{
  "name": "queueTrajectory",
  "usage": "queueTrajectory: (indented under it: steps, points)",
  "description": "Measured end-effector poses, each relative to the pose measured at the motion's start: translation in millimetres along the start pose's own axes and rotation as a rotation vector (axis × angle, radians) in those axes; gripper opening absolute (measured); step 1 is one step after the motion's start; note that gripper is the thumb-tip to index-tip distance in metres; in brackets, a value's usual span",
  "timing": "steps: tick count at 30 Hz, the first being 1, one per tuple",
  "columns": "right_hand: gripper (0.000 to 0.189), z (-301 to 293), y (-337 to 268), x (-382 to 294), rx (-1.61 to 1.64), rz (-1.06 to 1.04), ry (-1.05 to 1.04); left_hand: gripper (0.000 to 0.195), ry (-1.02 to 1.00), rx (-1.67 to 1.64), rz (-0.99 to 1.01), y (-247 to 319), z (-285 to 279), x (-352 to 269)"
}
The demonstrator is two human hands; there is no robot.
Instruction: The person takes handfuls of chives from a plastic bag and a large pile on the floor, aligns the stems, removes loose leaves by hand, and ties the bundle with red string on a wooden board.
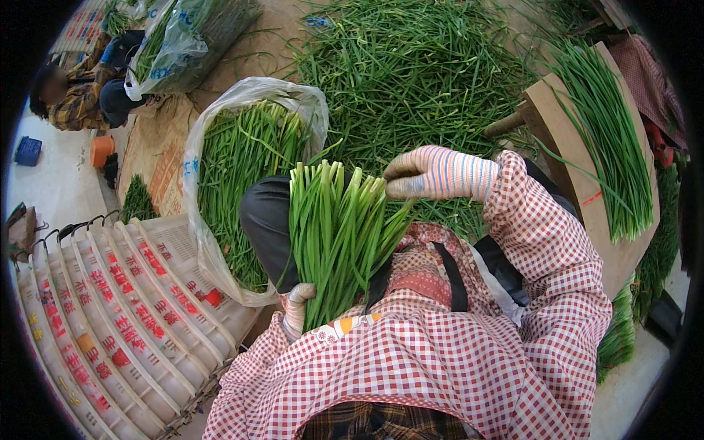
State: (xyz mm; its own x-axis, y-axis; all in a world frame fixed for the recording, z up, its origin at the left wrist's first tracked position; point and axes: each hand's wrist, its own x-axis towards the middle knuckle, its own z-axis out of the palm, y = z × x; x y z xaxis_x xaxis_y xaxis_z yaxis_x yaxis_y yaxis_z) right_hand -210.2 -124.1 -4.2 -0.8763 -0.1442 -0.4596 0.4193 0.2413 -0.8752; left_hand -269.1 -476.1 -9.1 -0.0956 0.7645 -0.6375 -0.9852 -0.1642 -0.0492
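My left hand point(297, 311), in a striped knit glove, grips a thick bunch of green chive-like stalks point(335, 236) low on its left side. The bunch stands upright over my lap, pale cut ends on top. At its upper right is my right hand point(440, 173), in a matching glove soiled at the fingertips. Its fingers are bent together and meet the outline of the pale ends; whether they pinch a stalk is hidden. Left of my knee point(265, 231), a clear plastic bag point(192, 165) stands wide, filled with similar stalks point(242, 159).
Loose leaves point(407, 71) lie heaped on the floor ahead. On the right, a wooden board point(572, 132) bears a stalk bundle point(610, 148). A slatted plastic crate point(126, 324) is at left. Another person point(82, 104) sits far left beside a filled bag point(187, 49).
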Motion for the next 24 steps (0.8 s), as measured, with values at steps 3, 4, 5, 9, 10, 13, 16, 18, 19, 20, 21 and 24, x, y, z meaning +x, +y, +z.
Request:
queueTrajectory:
  steps: [3,4,5,9,10,13,16,18,19,20,21,24]
  points:
    - [0.039,-8,13,11,0.029,-0.078,0.195,0.073,0.033,-0.010,0.027,0,-9,-1]
    - [0.037,-11,15,8,0.102,-0.062,0.159,0.073,0.043,-0.018,0.039,-3,-7,-1]
    - [0.037,-10,15,7,0.054,-0.131,0.117,0.072,0.052,-0.025,0.049,-5,-6,-1]
    - [0.039,11,16,5,-0.092,-0.349,0.095,0.071,0.017,0.010,0.022,-2,-3,2]
    - [0.037,15,18,7,-0.115,-0.311,0.106,0.071,0.027,0.024,0.021,-1,-6,2]
    - [0.028,20,22,11,-0.238,-0.372,0.167,0.069,0.028,0.025,0.037,-1,-13,2]
    - [0.021,9,35,19,-0.422,-0.438,0.310,0.067,0.006,0.026,0.005,1,-21,2]
    - [0.022,-23,56,29,-0.763,0.043,0.445,0.066,-0.006,0.025,-0.015,2,-18,1]
    - [0.024,-45,75,29,-0.749,0.299,0.539,0.066,-0.007,0.019,-0.014,0,-10,0]
    - [0.023,-61,87,20,-0.734,0.494,0.673,0.066,-0.012,0.006,-0.013,-1,-9,-1]
    - [0.032,-72,104,8,-0.641,0.513,0.758,0.066,0.009,0.039,0.001,1,-11,0]
    - [0.050,-53,90,0,-0.353,-0.097,0.637,0.066,0.043,0.058,0.043,-1,-14,2]
